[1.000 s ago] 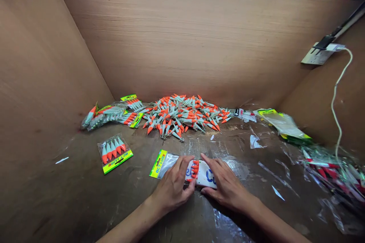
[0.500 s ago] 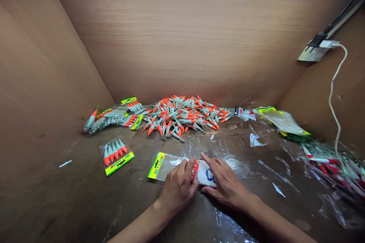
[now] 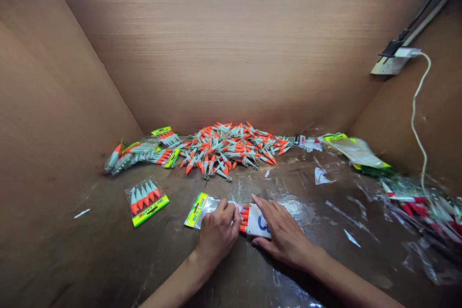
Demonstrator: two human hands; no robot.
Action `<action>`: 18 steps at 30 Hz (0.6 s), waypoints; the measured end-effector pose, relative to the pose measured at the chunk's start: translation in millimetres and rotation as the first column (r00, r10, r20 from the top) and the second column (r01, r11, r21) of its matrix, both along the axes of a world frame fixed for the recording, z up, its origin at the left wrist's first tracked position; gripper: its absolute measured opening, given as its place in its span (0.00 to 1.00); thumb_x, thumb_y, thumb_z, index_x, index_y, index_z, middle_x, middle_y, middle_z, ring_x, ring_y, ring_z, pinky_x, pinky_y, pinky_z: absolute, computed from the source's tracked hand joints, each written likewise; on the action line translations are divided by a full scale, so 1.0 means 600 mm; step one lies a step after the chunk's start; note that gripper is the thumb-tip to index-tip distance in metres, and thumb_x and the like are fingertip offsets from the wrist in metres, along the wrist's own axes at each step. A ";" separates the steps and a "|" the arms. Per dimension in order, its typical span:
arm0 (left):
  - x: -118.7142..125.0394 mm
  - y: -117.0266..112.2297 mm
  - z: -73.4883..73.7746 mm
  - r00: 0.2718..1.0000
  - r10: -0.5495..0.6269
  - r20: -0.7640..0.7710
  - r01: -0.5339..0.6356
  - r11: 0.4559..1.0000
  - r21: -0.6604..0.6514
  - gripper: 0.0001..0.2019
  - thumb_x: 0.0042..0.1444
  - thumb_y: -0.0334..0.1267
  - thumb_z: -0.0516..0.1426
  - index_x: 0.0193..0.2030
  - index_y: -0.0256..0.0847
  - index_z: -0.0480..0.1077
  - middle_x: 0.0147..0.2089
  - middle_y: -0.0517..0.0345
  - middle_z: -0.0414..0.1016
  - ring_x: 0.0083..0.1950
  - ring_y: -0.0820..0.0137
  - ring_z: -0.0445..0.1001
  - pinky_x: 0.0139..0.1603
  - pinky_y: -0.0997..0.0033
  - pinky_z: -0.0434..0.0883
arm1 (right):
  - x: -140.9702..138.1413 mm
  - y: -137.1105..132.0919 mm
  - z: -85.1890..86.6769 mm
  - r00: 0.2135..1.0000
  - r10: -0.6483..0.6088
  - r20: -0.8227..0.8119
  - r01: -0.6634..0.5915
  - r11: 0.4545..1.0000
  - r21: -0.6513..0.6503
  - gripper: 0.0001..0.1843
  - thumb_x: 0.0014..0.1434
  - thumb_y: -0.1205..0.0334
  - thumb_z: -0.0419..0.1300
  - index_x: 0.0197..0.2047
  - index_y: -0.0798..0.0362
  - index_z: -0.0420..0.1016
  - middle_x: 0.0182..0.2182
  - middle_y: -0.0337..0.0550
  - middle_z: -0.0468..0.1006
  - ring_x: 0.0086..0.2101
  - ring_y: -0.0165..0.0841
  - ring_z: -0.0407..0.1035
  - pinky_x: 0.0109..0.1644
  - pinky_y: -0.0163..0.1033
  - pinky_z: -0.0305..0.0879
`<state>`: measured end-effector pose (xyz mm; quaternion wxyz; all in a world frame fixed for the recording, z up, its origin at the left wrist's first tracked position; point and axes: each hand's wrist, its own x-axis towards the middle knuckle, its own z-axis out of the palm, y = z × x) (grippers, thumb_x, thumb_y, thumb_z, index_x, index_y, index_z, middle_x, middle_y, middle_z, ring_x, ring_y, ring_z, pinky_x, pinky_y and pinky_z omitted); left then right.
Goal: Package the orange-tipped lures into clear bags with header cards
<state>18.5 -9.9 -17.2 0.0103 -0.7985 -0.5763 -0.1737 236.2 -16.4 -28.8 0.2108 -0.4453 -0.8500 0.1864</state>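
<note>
A clear plastic bag point(image 3: 211, 205) with a yellow-green BCT LURE header lies flat before me. My left hand point(image 3: 221, 228) is closed in a pinch on the bag; its exact fingertip contact is hidden. Right of those fingers, orange lure tips point(image 3: 244, 219) stick out of a flat white holder point(image 3: 254, 221) with blue handwriting. My right hand point(image 3: 283, 231) rests over the holder, thumb along its near edge and fingers along the far side. How far the bag reaches over the lures cannot be made out.
A pile of orange-and-white lures point(image 3: 227, 149) lies at the back wall. Packed lures point(image 3: 145, 197) are at the left, with more filled packs point(image 3: 139, 154) behind. Bags point(image 3: 357, 151), red-and-white lures point(image 3: 415, 207), plastic scraps and a hanging white cable point(image 3: 415, 120) are at the right.
My left hand has shifted slightly left and curled tighter, uncovering more of the orange lure tips. My right hand stays on the white holder. The camera view has shifted a little.
</note>
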 end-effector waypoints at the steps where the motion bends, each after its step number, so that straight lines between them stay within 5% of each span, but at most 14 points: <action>1: -0.002 0.000 0.000 1.000 -0.006 0.004 0.006 1.000 -0.007 0.11 0.67 0.34 0.48 0.34 0.43 0.68 0.35 0.56 0.70 0.32 0.67 0.73 0.27 0.71 0.63 | 0.000 0.000 -0.001 1.000 0.000 -0.001 0.000 1.000 0.004 0.55 0.53 0.59 0.67 0.75 0.44 0.38 0.67 0.49 0.60 0.61 0.46 0.58 0.66 0.54 0.54; 6: 0.001 -0.020 0.012 0.979 -0.204 0.031 0.205 0.978 -0.042 0.13 0.65 0.49 0.53 0.36 0.44 0.70 0.41 0.53 0.71 0.39 0.63 0.73 0.35 0.67 0.69 | 0.000 -0.001 0.003 1.000 0.002 0.009 -0.002 1.000 0.004 0.53 0.55 0.59 0.66 0.75 0.43 0.38 0.69 0.49 0.56 0.64 0.46 0.54 0.67 0.54 0.52; 11: -0.042 -0.007 0.016 0.944 -0.322 0.067 0.328 0.937 -0.122 0.22 0.63 0.58 0.54 0.52 0.43 0.69 0.53 0.47 0.72 0.54 0.55 0.71 0.52 0.56 0.71 | 0.004 0.001 0.010 0.998 0.017 0.060 -0.015 0.999 -0.034 0.41 0.57 0.56 0.67 0.70 0.36 0.55 0.71 0.46 0.51 0.65 0.47 0.53 0.67 0.55 0.53; 14: -0.087 0.015 -0.004 0.959 -0.279 0.041 0.282 0.947 -0.152 0.35 0.62 0.59 0.54 0.71 0.46 0.54 0.72 0.43 0.55 0.73 0.49 0.51 0.67 0.42 0.57 | 0.009 0.004 0.008 0.998 0.013 0.063 -0.010 0.999 -0.053 0.36 0.57 0.54 0.67 0.67 0.37 0.62 0.71 0.46 0.52 0.66 0.48 0.52 0.68 0.56 0.51; 18: -0.112 0.019 -0.032 0.969 -0.247 -0.011 0.235 0.936 -0.261 0.38 0.63 0.61 0.52 0.75 0.52 0.43 0.78 0.44 0.38 0.77 0.47 0.38 0.69 0.35 0.50 | 0.020 0.006 0.004 0.998 0.030 0.055 -0.026 0.997 -0.079 0.39 0.58 0.55 0.66 0.70 0.38 0.57 0.71 0.47 0.52 0.67 0.48 0.50 0.68 0.58 0.50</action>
